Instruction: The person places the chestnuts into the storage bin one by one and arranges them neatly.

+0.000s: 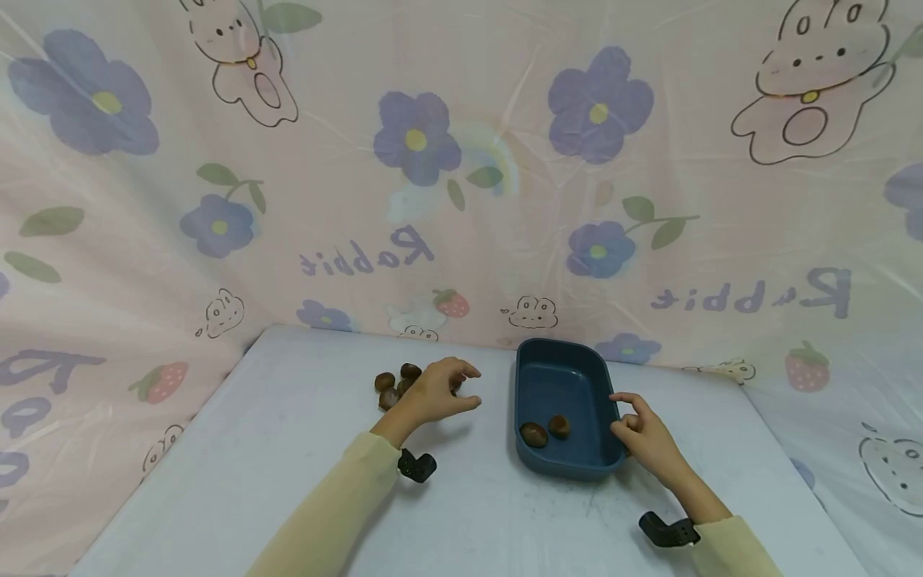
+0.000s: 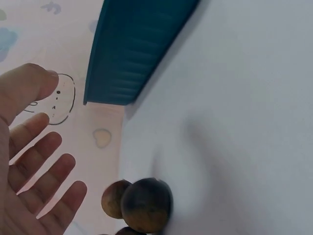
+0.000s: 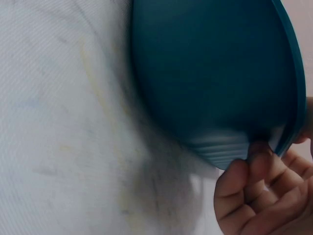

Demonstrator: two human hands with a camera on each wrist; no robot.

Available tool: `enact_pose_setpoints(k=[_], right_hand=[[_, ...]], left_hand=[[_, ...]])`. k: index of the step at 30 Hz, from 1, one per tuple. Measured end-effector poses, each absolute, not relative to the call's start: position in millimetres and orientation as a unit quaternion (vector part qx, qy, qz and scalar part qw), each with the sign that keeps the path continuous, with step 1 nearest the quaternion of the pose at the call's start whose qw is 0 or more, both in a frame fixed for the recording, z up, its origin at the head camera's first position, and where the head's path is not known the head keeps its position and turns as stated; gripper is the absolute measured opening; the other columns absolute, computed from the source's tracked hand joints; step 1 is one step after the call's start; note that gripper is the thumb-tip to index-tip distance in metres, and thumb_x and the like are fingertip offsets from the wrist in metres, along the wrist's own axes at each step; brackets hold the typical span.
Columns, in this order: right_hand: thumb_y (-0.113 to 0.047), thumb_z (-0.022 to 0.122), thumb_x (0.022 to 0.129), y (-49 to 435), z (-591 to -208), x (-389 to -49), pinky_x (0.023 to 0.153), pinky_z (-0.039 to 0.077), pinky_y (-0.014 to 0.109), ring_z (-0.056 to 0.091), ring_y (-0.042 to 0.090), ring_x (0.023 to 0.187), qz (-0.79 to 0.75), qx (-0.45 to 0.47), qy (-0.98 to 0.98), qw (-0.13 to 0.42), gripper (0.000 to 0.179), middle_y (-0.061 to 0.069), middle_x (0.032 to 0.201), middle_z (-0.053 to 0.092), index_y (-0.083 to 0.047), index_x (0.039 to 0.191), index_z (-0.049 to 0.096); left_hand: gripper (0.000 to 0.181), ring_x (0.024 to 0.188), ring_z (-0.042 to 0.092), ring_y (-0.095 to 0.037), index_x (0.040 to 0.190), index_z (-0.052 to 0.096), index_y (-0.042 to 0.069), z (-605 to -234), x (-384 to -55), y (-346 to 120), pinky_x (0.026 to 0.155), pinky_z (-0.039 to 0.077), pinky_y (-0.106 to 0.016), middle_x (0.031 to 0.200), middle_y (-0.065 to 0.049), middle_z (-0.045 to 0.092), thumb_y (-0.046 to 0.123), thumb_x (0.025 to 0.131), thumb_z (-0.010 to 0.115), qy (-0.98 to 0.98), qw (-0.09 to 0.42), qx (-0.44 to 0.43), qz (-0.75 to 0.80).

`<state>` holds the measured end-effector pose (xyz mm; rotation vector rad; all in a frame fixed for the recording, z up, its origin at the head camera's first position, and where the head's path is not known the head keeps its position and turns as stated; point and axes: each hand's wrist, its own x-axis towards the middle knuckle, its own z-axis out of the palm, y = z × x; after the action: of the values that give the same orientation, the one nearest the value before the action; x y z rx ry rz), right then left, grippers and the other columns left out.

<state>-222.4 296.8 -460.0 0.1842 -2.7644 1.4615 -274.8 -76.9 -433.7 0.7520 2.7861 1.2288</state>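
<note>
In the head view my left hand (image 1: 436, 393) hovers beside and partly over a cluster of brown chestnuts (image 1: 385, 383), hiding some of them. Its fingers and thumb are apart with nothing between them. The left wrist view has the spread fingers (image 2: 36, 155) to the left and round chestnuts (image 2: 146, 205) low in the middle. My right hand (image 1: 649, 437) pinches the right rim of a dark blue rectangular container (image 1: 570, 466); the right wrist view shows fingers (image 3: 261, 159) against its outer wall. Inside the container, near its front, lie two chestnuts (image 1: 534, 435).
A white tabletop (image 1: 461, 513) lies under everything. Behind and at the sides hangs a pale pink curtain (image 1: 505, 232) printed with flowers and rabbits, meeting the table's back edge just behind the container. Each wrist wears a black camera band (image 1: 418, 466).
</note>
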Motion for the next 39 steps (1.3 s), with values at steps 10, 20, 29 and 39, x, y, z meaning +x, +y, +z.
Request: enact_pose_setpoints(k=[10,20,29,39], right_hand=[[-0.005,0.052,0.092,298,-461,-223,0.048,0.041,0.025,0.039,0.004,0.05,0.468,0.065,-0.881,0.009,0.047,-0.006,0.062,0.041,-0.004,0.137,0.038],[-0.004,0.052,0.092,299,-463,-222,0.047,0.041,0.025,0.039,0.004,0.049,0.471,0.062,-0.88,0.009,0.047,-0.007,0.061,0.041,-0.004,0.137,0.038],[-0.005,0.052,0.092,298,-461,-222,0.048,0.043,0.025,0.041,0.006,0.05,0.465,0.057,-0.883,0.013,0.046,-0.005,0.061,0.042,-0.005,0.136,0.039],[-0.004,0.052,0.092,297,-460,-224,0.049,0.044,0.026,0.044,0.007,0.052,0.463,0.054,-0.885,0.012,0.046,-0.003,0.062,0.044,-0.005,0.136,0.039]], left_hand=[[0.046,0.112,0.058,-0.024,0.12,0.064,0.01,-444,-275,-88,0.097,0.048,-0.039,0.119,-0.008,0.063,0.028,0.081,0.077,0.893,0.017,0.207,0.398],[0.045,0.117,0.057,-0.023,0.12,0.065,0.014,-453,-276,-91,0.1,0.046,-0.04,0.122,-0.001,0.062,0.024,0.079,0.079,0.912,0.028,0.175,0.37],[0.04,0.115,0.058,-0.023,0.115,0.067,0.017,-453,-277,-91,0.098,0.048,-0.04,0.12,-0.002,0.063,0.019,0.077,0.08,0.932,0.017,0.157,0.326],[0.037,0.114,0.06,-0.022,0.113,0.068,0.015,-454,-283,-93,0.095,0.05,-0.038,0.119,-0.005,0.065,0.018,0.077,0.079,0.944,0.018,0.158,0.29]])
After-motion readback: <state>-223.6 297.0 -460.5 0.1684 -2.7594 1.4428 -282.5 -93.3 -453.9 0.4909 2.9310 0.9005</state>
